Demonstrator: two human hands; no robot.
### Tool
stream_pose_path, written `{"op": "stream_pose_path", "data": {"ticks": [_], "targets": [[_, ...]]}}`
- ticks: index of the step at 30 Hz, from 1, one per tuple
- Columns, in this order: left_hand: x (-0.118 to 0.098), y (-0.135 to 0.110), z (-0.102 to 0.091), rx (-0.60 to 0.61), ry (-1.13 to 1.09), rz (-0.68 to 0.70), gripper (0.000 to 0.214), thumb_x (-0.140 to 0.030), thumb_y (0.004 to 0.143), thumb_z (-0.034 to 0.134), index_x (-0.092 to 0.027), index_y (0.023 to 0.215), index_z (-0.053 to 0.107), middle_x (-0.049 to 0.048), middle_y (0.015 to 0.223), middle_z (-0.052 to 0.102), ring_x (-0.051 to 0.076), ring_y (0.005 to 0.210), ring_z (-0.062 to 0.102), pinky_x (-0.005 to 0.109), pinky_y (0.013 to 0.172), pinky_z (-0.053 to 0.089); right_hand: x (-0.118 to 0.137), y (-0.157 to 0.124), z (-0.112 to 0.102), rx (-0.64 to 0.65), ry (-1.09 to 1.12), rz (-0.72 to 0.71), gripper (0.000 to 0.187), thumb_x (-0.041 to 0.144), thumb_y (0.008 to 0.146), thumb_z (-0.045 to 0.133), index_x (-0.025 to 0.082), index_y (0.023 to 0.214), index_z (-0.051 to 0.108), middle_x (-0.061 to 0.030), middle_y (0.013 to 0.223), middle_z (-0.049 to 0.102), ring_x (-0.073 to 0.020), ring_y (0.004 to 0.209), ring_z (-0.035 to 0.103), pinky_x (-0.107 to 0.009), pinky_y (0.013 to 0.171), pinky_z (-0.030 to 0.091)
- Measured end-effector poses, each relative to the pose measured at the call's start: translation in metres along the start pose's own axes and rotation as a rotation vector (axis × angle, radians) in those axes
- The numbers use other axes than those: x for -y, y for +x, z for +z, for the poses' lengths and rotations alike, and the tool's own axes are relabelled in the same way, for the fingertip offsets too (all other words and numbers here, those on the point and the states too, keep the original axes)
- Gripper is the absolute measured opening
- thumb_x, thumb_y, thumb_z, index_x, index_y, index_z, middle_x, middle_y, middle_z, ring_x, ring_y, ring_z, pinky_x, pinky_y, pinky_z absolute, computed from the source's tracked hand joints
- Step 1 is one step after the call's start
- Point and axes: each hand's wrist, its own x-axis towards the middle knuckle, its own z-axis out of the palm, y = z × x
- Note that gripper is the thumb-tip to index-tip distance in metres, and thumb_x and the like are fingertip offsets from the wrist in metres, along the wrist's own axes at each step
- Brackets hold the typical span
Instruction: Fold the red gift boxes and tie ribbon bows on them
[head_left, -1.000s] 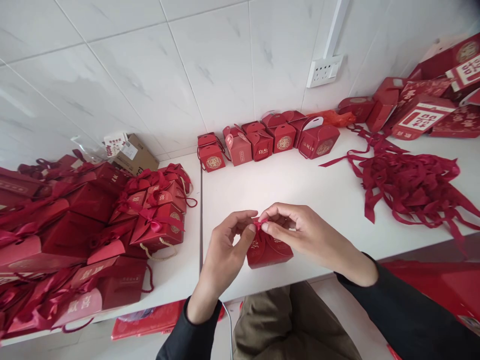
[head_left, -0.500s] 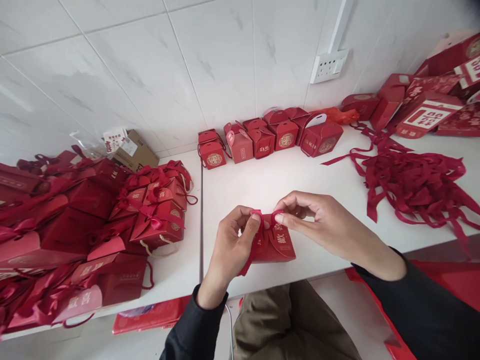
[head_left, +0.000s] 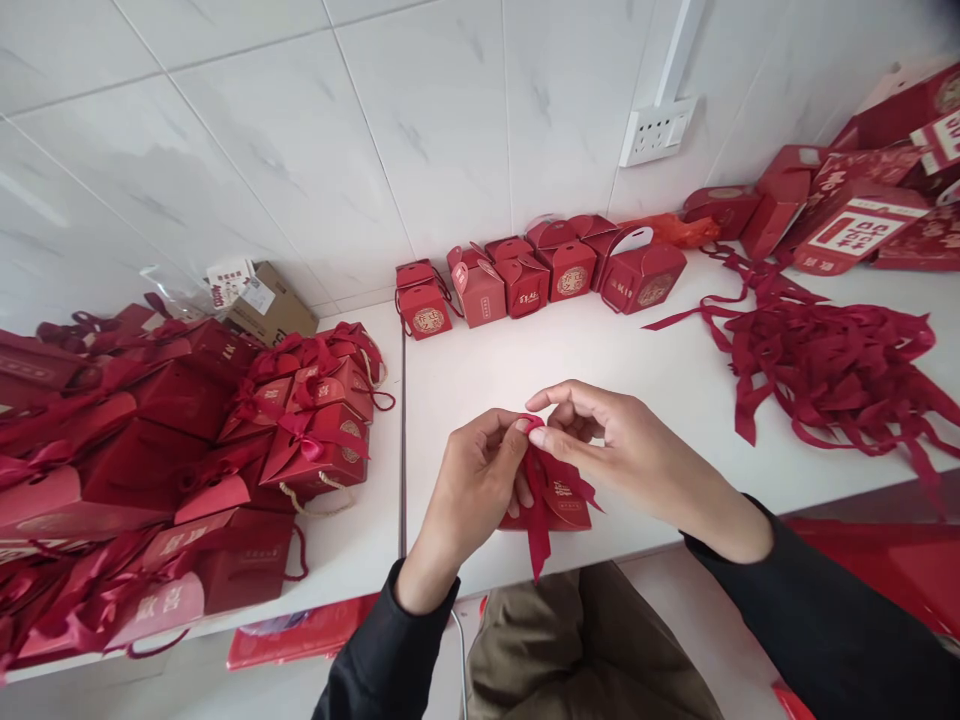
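evidently, left hand point(head_left: 474, 482) pinches the ribbon point(head_left: 538, 535) above the box point(head_left: 570, 512), perhaps steadying it. right hand point(head_left: 634, 445) touches ribbon, fingertips parted, grip unclear.

Wearer's body, as I view it remotely through the head camera. The left sleeve point(head_left: 394, 650) is black, matt and long, softly creased, ending in a plain cuff at the wrist; the left hand point(head_left: 476, 485) beyond it is ungloved. I note the right sleeve point(head_left: 817, 610) is of the same black cloth, its right hand point(head_left: 622, 440) likewise bare. Below, I see olive-brown trousers point(head_left: 592, 650), loosely cut, with deep folds.
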Motion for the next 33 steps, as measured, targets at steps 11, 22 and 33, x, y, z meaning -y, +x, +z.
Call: {"op": "stream_pose_path", "data": {"ticks": [11, 22, 33], "targets": [[0.003, -0.007, -0.006, 0.061, -0.086, -0.108, 0.038, -0.049, 0.088, 0.069, -0.015, 0.104, 0.066, -0.0026, 0.054, 0.061, 0.010, 0.040, 0.054, 0.019, 0.041, 0.044, -0.004, 0.001, -0.001, -0.032, 0.024, -0.021, 0.014, 0.037, 0.099, 0.061, 0.024, 0.099, 0.066, 0.0018, 0.088, 0.069, -0.0146, 0.078, 0.062, -0.026, 0.071, 0.047], [0.003, 0.000, -0.002, 0.027, -0.093, -0.076, 0.031, -0.044, 0.083, 0.074, -0.016, 0.092, 0.064, -0.0032, 0.054, 0.060, 0.010, 0.042, 0.054, 0.019, 0.041, 0.046, 0.008, -0.007, -0.003, 0.018, -0.045, -0.024, 0.014, 0.040, 0.097, 0.063, 0.027, 0.103, 0.066, 0.0035, 0.081, 0.064, -0.0135, 0.070, 0.057, -0.024, 0.063, 0.045], [-0.004, -0.006, -0.008, 0.174, -0.205, -0.163, 0.031, -0.047, 0.091, 0.066, -0.016, 0.092, 0.062, 0.0004, 0.061, 0.064, 0.012, 0.048, 0.062, 0.021, 0.044, 0.052, -0.001, -0.003, 0.001, -0.038, 0.034, 0.000, 0.016, 0.038, 0.098, 0.061, 0.023, 0.094, 0.064, 0.0031, 0.081, 0.066, -0.0133, 0.074, 0.060, -0.025, 0.067, 0.046]]}}
